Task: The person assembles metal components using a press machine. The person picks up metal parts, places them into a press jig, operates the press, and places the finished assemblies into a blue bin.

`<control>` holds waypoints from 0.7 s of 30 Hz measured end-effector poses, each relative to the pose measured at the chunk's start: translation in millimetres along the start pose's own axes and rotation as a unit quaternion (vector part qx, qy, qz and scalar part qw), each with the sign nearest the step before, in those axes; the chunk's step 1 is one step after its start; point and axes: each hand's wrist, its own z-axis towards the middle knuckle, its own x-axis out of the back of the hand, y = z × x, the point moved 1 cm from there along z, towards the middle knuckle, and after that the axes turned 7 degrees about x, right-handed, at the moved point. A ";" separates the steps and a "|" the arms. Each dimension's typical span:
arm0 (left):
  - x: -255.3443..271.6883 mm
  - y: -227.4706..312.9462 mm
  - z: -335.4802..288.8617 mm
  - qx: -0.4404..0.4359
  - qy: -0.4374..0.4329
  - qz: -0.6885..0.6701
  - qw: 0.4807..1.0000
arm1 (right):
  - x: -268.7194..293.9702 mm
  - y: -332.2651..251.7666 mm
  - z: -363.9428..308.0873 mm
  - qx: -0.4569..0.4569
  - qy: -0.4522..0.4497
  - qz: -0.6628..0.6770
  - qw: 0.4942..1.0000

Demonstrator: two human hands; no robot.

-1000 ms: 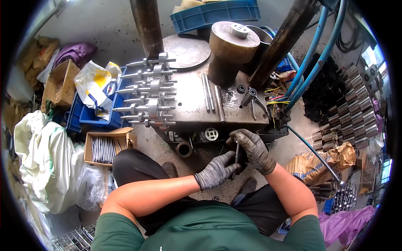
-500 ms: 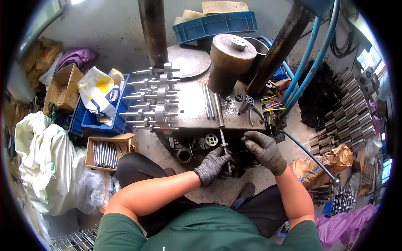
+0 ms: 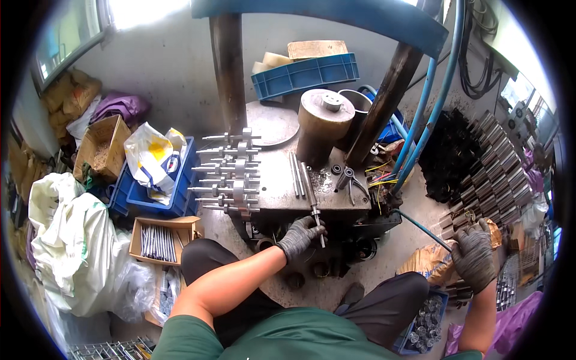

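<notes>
My left hand (image 3: 301,236), in a dark grey work glove, is closed round a slim metal shaft (image 3: 318,220) with a collar, just off the table's front edge. The shaft lines up with a thicker metal rod (image 3: 308,180) lying on the steel machine table (image 3: 277,180); whether they are joined I cannot make out. Out to the right, my gloved right hand (image 3: 474,257) is curled at the outer end of a teal lever (image 3: 421,230), and it hides that end. Two slender rods (image 3: 297,175) rest beside the thicker one.
Several collared shafts (image 3: 231,180) lie in a row at the table's left. Behind stand a heavy cylinder (image 3: 324,126) and steel posts (image 3: 231,78). Pliers (image 3: 360,188) and bearings are at the right. A carton of rods (image 3: 157,240) and blue crates (image 3: 187,180) sit left; stacked metal tubes (image 3: 498,162) right.
My right hand has moved from beside the shaft out to the lever at the right. The left hand keeps its hold on the shaft. The view has tilted up, showing more wall.
</notes>
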 end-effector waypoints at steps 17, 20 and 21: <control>-44.8 204.5 0.3 -0.459 -0.062 -0.026 0.886 | -25.7 84.6 60.4 -0.060 0.466 0.163 0.867; -64.9 269.0 22.9 -0.498 0.115 0.056 0.858 | -8.4 92.0 91.2 -0.101 0.463 0.176 0.863; -28.8 293.7 48.1 -0.525 0.134 0.069 0.837 | -10.6 92.7 110.8 -0.097 0.459 0.162 0.868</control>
